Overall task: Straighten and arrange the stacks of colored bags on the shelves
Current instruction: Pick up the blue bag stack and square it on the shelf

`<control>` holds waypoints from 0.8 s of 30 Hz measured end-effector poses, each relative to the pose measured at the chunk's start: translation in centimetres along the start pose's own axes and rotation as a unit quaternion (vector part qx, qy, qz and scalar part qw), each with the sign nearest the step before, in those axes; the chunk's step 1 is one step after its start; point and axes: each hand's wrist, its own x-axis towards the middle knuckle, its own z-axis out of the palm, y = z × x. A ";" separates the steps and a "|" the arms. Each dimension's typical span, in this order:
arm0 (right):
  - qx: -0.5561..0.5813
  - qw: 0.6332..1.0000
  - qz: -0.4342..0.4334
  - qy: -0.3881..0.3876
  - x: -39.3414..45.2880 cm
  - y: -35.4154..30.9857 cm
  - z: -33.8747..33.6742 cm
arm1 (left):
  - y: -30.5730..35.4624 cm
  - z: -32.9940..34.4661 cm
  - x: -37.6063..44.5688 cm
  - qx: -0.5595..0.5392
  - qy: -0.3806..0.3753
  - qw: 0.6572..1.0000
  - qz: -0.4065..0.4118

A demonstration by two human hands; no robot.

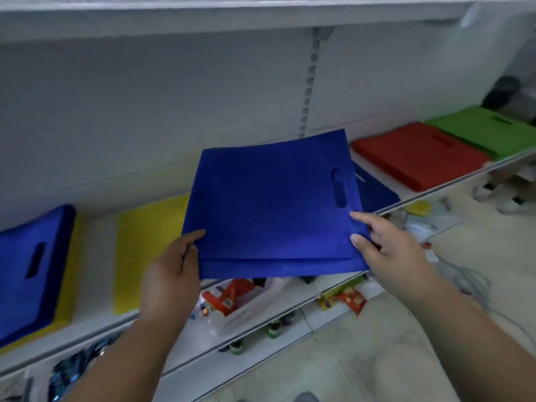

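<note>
Nearest to us, low in the frame, our left hand (171,268) pinches the lower left corner of a small bundle of flat royal-blue non-woven fabric bags (269,210), thumb on top and the other fingers hidden underneath. Our right hand (388,253) pinches the lower right corner, with thumb and forefinger lying on the cloth and the remaining fingers curled beneath. The bundle is held in the air at centre frame, just in front of the white metal shelf (95,309). At least two layers show along its near edge, slightly offset, and an oval die-cut handle slot sits near its right side.

We judge the task to be midway. At lower left, a blue bag stack (32,268) rests on a yellow one, with the yellow peeking out unevenly, so that pile likely needs sorting. A thin yellow bag stack (148,250) lies flat left of centre. A loose blue bag (374,190) lies behind our bundle on the right. Farther off, at upper right, a thick red bag stack (420,155) and a green bag stack (487,129) sit squared side by side and look finished.

All the bags look matte, soft and limp. The stacks form flat rectangular slabs. The shelf is smooth and hard, with a slotted upright behind.
</note>
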 end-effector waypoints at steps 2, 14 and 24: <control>0.007 1.000 0.020 0.010 0.8 2.2 -1.6 | 1.7 2.9 1.8 0.016 -0.017 1.000 0.011; 0.000 0.987 -0.013 -0.160 16.7 15.4 -7.0 | 8.4 18.1 2.0 0.125 -0.011 0.992 -0.034; -0.181 0.958 -0.096 -0.199 23.9 18.7 -6.2 | 10.3 24.9 3.1 0.354 -0.051 0.929 -0.097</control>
